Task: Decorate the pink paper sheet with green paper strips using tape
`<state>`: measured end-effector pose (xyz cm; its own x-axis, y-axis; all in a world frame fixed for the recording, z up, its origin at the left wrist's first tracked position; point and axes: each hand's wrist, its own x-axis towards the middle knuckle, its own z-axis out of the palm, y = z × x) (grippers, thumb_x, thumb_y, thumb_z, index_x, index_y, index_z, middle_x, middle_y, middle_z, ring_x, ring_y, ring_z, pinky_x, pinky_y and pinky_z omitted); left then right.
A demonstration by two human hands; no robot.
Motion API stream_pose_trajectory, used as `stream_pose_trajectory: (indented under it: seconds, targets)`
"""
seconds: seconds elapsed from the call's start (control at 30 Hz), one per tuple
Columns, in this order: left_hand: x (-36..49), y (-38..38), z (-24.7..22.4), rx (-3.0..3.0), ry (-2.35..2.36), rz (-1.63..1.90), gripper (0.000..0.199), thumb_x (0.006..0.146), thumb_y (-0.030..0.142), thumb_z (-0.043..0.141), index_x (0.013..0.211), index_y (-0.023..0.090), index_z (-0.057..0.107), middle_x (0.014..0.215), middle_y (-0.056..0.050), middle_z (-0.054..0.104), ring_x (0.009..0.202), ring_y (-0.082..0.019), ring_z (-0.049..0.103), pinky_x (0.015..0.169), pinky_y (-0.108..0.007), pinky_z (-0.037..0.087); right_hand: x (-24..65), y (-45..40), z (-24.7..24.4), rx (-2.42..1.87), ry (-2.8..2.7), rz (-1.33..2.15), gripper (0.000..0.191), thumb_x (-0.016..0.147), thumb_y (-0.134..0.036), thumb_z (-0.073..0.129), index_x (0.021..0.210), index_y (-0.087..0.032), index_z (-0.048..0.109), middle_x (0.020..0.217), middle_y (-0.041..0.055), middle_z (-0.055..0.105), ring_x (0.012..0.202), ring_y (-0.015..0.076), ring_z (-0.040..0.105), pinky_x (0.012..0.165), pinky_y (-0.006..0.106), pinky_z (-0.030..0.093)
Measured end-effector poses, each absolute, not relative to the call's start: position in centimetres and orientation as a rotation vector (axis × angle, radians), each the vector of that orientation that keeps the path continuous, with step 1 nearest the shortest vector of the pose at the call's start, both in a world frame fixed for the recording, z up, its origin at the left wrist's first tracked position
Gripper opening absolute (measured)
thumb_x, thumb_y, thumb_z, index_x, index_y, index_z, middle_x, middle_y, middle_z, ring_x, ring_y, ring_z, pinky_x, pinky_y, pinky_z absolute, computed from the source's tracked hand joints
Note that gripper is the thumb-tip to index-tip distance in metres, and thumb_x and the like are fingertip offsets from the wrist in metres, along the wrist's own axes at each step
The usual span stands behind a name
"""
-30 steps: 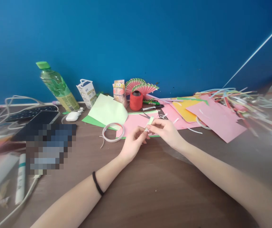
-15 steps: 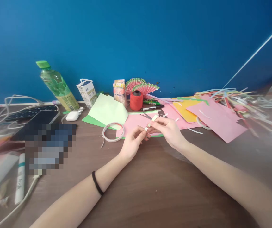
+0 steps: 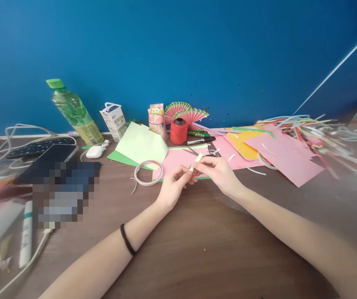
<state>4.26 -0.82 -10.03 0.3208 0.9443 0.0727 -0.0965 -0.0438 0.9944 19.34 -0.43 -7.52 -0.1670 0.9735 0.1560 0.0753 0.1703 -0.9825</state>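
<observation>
Between my two hands is a small pale green paper strip (image 3: 199, 157), its free end pointing up and away from me. My left hand (image 3: 174, 185) pinches its lower end, where a small white folded bit shows. My right hand (image 3: 220, 172) is closed on the strip with thumb and forefinger, close against the left fingertips. Exactly how the strip is folded is hidden by the fingers. Beneath the hands lies a pink sheet with green edges (image 3: 175, 159). A roll of double-sided tape (image 3: 138, 178) rests left of my left hand.
Behind stand a red thread spool (image 3: 179, 132), pleated paper fans (image 3: 194, 116), a milk carton (image 3: 115, 122) and a green-capped bottle (image 3: 77, 114). Pink sheets (image 3: 297, 166) and many thin paper strips (image 3: 309, 128) lie right. A phone (image 3: 69, 191) and white marker (image 3: 26, 236) are left.
My right hand has shifted slightly down and left, with its fingers nearer the left fingertips. The strip's free end has moved a little lower and left.
</observation>
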Motion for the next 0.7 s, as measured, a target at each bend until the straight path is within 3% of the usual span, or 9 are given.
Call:
stream_pose_trajectory:
  seconds: [0.7]
  targets:
    - [4.16,-0.84,-9.96,1.339,0.885,1.034,0.019,0.079,0.032,0.052,0.069,0.017,0.055,0.068,-0.001,0.063,0.066,-0.012,0.055,0.057,-0.024,0.037,19.30,-0.62,-7.32,-1.047,-1.461,1.200,0.020,0.071,-0.035,0.065,0.069,-0.016,0.069,0.065,0.0004,0.060,0.067,0.0138,0.058,0.068,0.030,0.052]
